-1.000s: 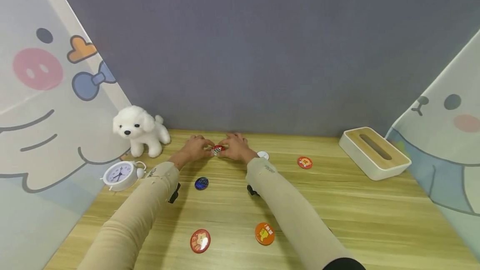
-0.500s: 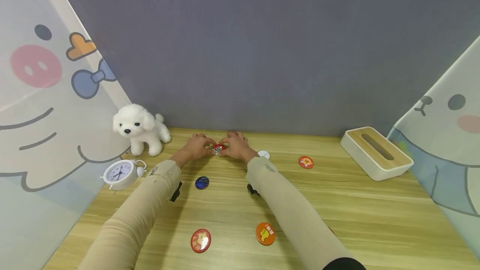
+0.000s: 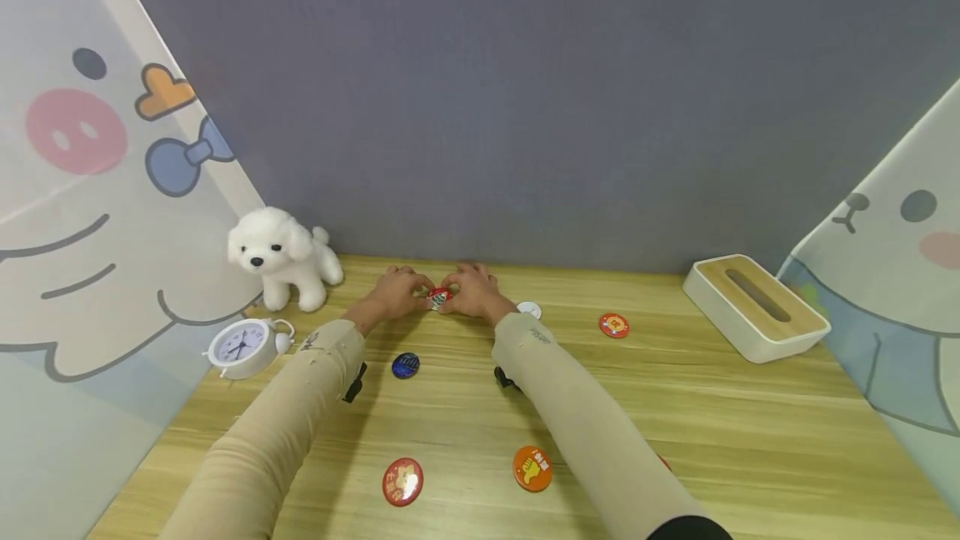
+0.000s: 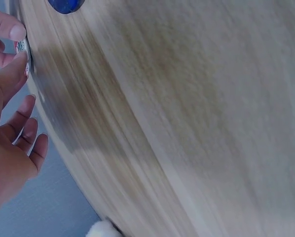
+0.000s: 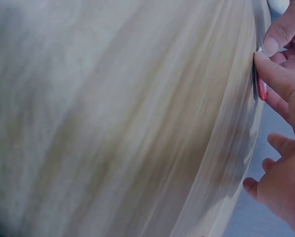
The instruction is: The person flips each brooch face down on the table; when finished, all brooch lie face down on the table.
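A round red button badge (image 3: 438,298) with a green and white pattern is near the back of the wooden table. My left hand (image 3: 395,294) pinches its left edge between thumb and fingers. From the other side, my right hand (image 3: 472,293) pinches the right edge. In the left wrist view the badge (image 4: 22,48) is seen nearly edge-on, partly covered by fingertips; the lower fingers of the left hand (image 4: 12,143) are spread away from it. The right wrist view shows the badge's red rim (image 5: 261,88) beside the thumb of the right hand (image 5: 290,118).
A blue badge (image 3: 406,365), a red badge (image 3: 402,482), an orange badge (image 3: 532,468), a white badge (image 3: 529,310) and a red-orange badge (image 3: 614,325) lie around. A plush dog (image 3: 281,261) and alarm clock (image 3: 243,348) stand left, a tissue box (image 3: 756,307) right.
Both hands keep their pinch on the badge, which has tipped slightly so that more of its face shows. The head view has shifted a little; the other things stay put.
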`<state>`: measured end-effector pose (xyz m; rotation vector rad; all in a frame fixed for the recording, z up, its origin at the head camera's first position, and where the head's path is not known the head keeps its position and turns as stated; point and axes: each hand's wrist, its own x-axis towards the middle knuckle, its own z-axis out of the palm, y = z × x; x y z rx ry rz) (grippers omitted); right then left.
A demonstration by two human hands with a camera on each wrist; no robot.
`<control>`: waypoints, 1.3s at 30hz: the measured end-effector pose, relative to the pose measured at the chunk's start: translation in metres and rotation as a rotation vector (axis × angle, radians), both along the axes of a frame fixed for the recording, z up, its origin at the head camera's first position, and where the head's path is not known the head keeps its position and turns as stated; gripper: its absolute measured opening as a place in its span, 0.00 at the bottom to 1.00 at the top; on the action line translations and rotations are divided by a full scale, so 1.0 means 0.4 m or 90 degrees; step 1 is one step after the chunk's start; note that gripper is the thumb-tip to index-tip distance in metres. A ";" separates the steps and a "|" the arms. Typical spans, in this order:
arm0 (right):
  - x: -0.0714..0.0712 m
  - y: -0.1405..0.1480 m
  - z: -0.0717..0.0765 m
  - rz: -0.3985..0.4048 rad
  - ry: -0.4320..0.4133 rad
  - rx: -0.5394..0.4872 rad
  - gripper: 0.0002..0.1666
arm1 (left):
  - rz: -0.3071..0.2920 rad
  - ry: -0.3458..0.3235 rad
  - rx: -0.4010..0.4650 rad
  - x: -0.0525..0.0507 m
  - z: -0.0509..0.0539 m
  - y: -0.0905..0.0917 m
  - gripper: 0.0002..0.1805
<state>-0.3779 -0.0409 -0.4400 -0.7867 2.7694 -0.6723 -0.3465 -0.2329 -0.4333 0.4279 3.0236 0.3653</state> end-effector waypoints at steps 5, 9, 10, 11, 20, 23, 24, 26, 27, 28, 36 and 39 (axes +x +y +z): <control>-0.002 -0.005 -0.002 0.003 0.012 -0.012 0.25 | -0.004 0.021 0.008 0.000 0.001 0.001 0.22; -0.002 -0.008 -0.003 0.004 0.011 -0.028 0.25 | -0.003 0.028 0.015 0.001 0.001 0.000 0.21; -0.002 -0.009 -0.003 0.004 0.011 -0.032 0.25 | -0.002 0.028 0.014 0.002 0.002 -0.001 0.20; -0.001 -0.009 -0.003 0.003 0.010 -0.036 0.25 | -0.001 0.027 0.013 0.003 0.002 -0.001 0.20; -0.001 -0.012 -0.001 -0.009 0.029 -0.063 0.16 | 0.007 0.006 0.017 0.004 0.004 -0.003 0.14; -0.003 -0.014 0.001 -0.012 0.030 -0.063 0.14 | 0.006 0.010 0.018 0.006 0.005 -0.003 0.14; -0.004 -0.014 0.002 -0.013 0.032 -0.062 0.13 | 0.003 0.013 0.018 0.006 0.005 -0.003 0.14; -0.004 -0.013 0.005 -0.015 0.034 -0.064 0.12 | -0.002 0.017 0.018 0.006 0.006 -0.002 0.14; -0.005 -0.013 0.007 -0.016 0.034 -0.066 0.11 | -0.007 0.020 0.017 0.006 0.007 -0.002 0.14; -0.005 -0.012 0.009 -0.017 0.034 -0.066 0.10 | -0.011 0.022 0.017 0.006 0.008 -0.001 0.14; -0.005 -0.009 0.013 -0.025 0.032 -0.076 0.06 | -0.014 0.023 0.040 0.009 0.016 0.010 0.12; -0.004 -0.009 0.013 -0.027 0.032 -0.075 0.05 | -0.004 0.019 0.049 0.011 0.016 0.010 0.12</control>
